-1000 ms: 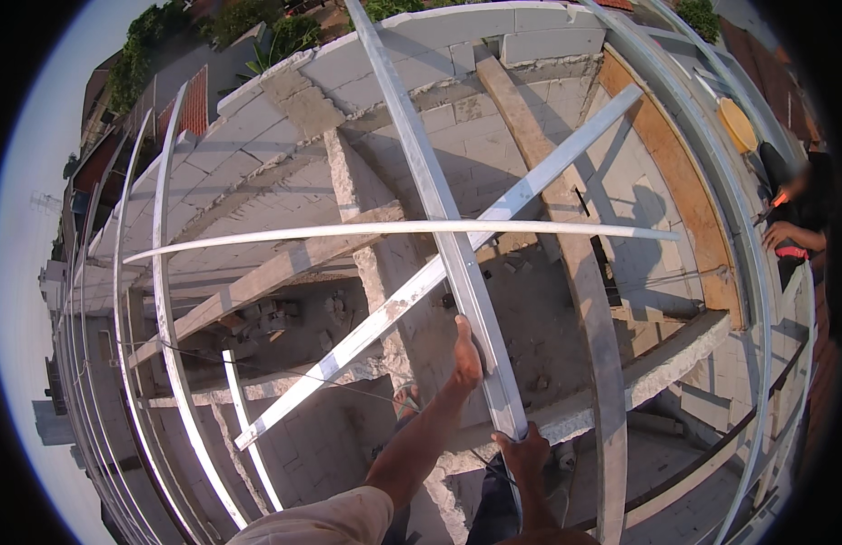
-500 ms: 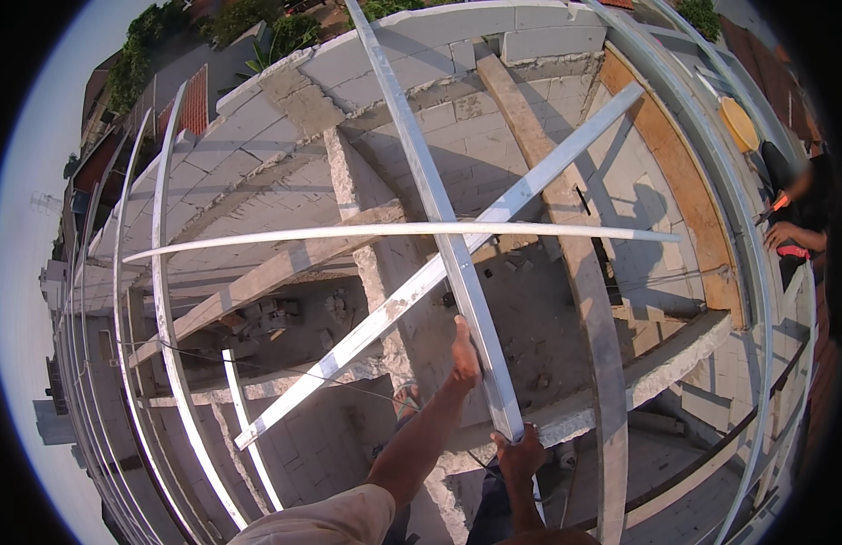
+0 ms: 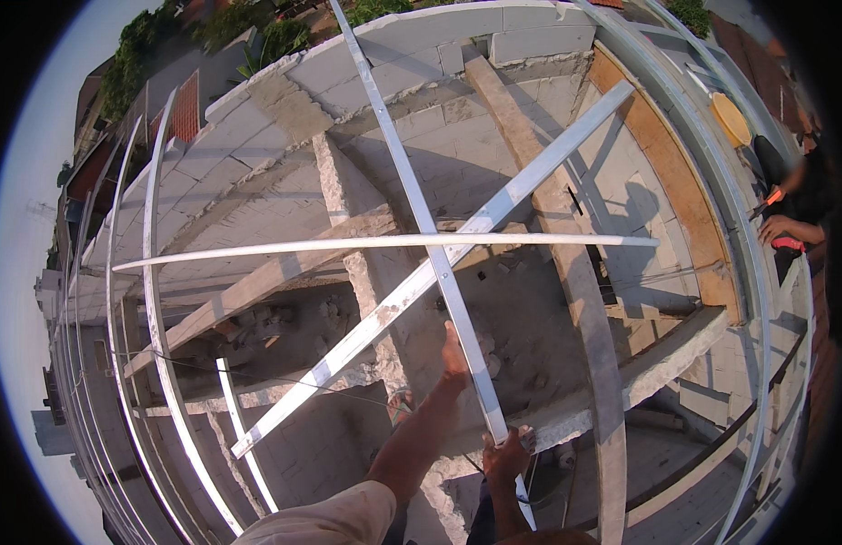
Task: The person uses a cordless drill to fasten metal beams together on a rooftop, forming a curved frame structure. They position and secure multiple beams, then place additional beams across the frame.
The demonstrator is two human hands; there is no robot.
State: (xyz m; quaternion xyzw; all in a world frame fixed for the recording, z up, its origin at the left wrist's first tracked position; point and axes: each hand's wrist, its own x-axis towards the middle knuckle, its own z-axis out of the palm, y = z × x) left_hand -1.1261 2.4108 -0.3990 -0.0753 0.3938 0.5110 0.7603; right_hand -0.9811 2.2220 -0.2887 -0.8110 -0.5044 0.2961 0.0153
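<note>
Reaching up from the bottom of the frame, the left hand lies against the left edge of a long metal bar near the centre; whether its fingers clasp the bar cannot be told. Lower down, the right hand grips the same bar, fingers wrapped around it. A second bar crosses diagonally beneath, above grey block walls.
</note>
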